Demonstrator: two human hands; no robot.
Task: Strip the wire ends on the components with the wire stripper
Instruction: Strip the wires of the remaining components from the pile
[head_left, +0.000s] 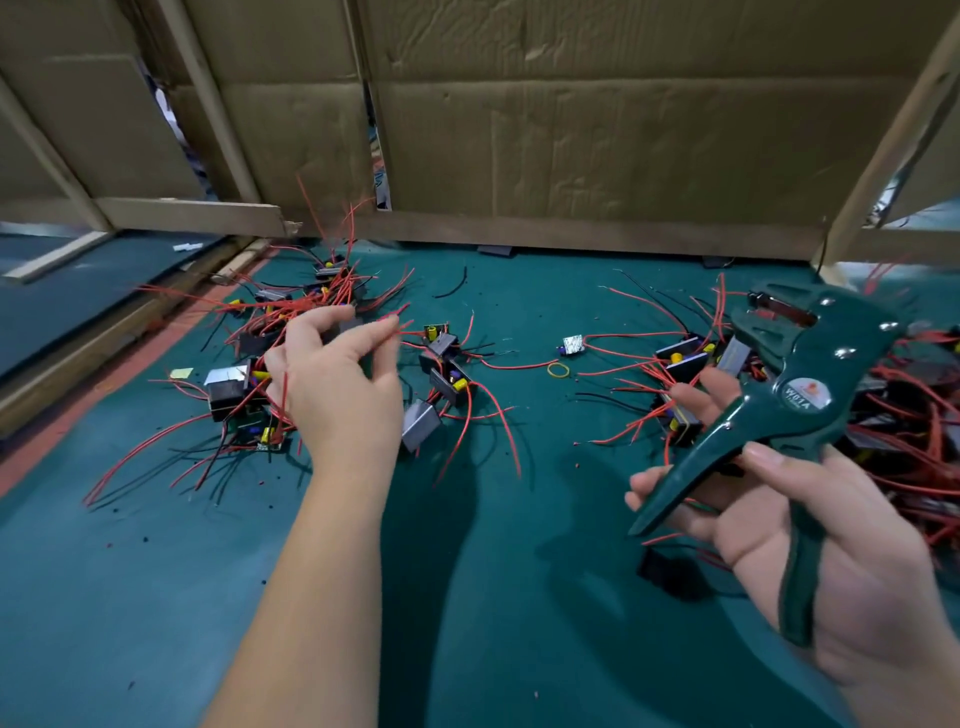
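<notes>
Cardboard (571, 104) walls the back, green worktop (519, 571) spreads below. Wired components sit in a left heap (275, 332) and a right heap (685, 364). Right hand (810, 530), grip wrapped round the wire stripper (810, 374), handles spread. Left hand (337, 384) hovers above the left heap, fingers curled; can't tell whether its grip holds anything.

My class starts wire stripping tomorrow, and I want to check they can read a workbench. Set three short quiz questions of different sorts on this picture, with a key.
1. True or false: the wire stripper is in the left hand.
2. The mat is: A teal green, B white, C red.
3. Fill in: a yellow ___ lies on the mat between the two heaps of components.
Key: 1 false, the right hand grips it; 2 A; 3 rubber band.
</notes>
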